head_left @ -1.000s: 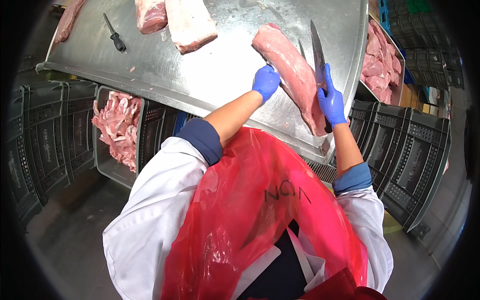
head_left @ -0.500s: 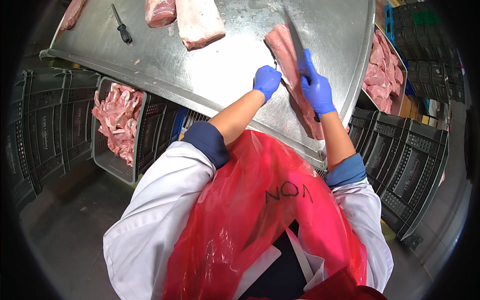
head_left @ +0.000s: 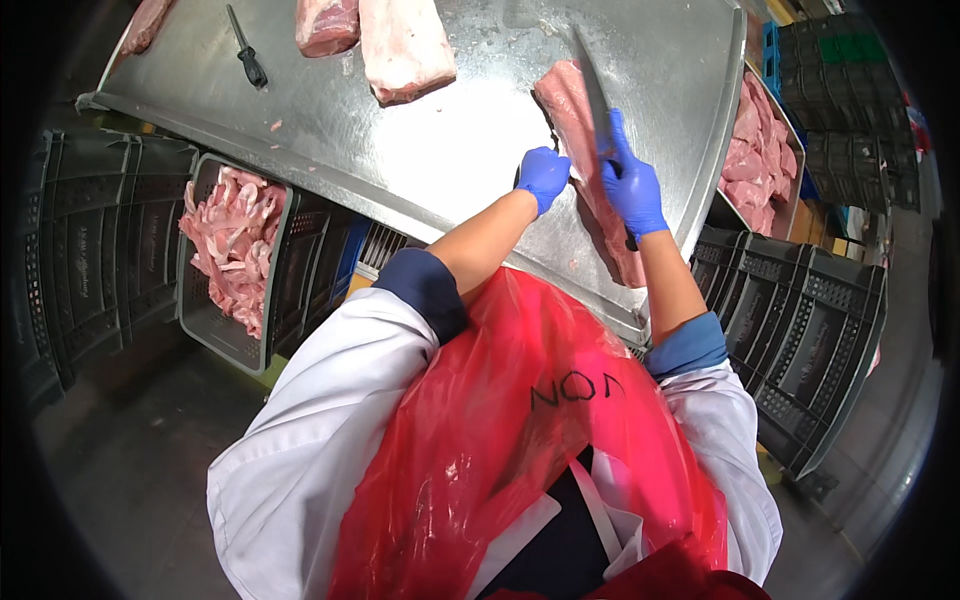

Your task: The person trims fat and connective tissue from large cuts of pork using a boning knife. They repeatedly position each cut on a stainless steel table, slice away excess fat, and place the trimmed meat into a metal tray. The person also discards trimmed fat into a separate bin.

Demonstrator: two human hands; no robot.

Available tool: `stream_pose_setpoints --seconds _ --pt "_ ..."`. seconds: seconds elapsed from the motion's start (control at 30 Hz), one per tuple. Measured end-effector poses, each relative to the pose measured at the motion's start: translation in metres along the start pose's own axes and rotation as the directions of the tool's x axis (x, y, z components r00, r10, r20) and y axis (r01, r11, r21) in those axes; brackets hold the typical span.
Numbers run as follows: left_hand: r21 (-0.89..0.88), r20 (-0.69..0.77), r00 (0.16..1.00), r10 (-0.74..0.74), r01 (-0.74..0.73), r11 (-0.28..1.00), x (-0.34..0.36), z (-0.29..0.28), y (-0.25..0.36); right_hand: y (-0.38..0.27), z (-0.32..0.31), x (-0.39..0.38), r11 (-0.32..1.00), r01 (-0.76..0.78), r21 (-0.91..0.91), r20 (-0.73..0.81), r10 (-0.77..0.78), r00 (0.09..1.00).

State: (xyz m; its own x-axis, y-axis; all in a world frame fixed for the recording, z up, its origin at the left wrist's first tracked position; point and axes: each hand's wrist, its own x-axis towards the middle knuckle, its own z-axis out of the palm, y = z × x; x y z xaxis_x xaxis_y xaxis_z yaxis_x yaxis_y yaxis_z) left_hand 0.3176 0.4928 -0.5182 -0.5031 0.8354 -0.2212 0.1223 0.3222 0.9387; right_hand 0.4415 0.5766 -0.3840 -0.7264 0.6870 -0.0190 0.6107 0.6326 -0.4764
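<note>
A long strip of pink meat (head_left: 572, 110) lies on the steel table, slanting from far left to near right. My right hand (head_left: 634, 190), in a blue glove, is closed round a knife (head_left: 592, 82), index finger stretched along it. The long blade points away from me, above the right edge of the meat. On the strip's other side, my blue-gloved left hand (head_left: 543, 180) is closed with its fingertips at the meat's left edge. Whatever it pinches is hidden by the fingers.
On the steel table (head_left: 330, 130) lie two larger cuts, one reddish (head_left: 327, 28) and one pale (head_left: 405, 45), plus a black-handled sharpening steel (head_left: 247, 58). A crate of trimmings (head_left: 235, 250) stands at left; a bin of meat pieces (head_left: 757, 160) at right. Dark crates (head_left: 790, 320) flank me.
The whole view has shifted slightly. My left hand has come a little nearer the meat's left edge and turned. The right hand keeps the knife over the strip.
</note>
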Motion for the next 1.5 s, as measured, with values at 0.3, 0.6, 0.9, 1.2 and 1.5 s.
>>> stream_pose_setpoints --seconds 0.3,0.6,0.9,1.2,1.5 --pt "-0.006 -0.237 0.971 -0.014 0.013 1.0 -0.007 -0.009 0.01 -0.017 -0.016 -0.013 0.986 0.038 -0.162 0.138 -0.015 0.99" --pt "-0.254 0.141 0.927 -0.348 0.374 0.892 0.005 -0.01 0.036 0.007 -0.006 0.014 0.993 -0.095 0.071 -0.003 0.096 0.995" --pt "0.088 -0.011 0.998 0.059 -0.058 0.994 -0.001 -0.006 0.004 -0.022 -0.002 -0.006 0.939 0.095 -0.33 0.257 -0.007 0.966" --pt "-0.284 0.011 0.986 -0.165 0.161 0.945 -0.01 -0.01 0.023 -0.023 -0.026 -0.03 0.95 0.069 -0.305 0.42 0.069 0.905" --pt "-0.384 -0.016 0.983 -0.181 0.161 0.909 -0.014 -0.017 0.013 -0.005 -0.035 -0.08 0.935 0.086 -0.343 0.454 0.085 0.887"
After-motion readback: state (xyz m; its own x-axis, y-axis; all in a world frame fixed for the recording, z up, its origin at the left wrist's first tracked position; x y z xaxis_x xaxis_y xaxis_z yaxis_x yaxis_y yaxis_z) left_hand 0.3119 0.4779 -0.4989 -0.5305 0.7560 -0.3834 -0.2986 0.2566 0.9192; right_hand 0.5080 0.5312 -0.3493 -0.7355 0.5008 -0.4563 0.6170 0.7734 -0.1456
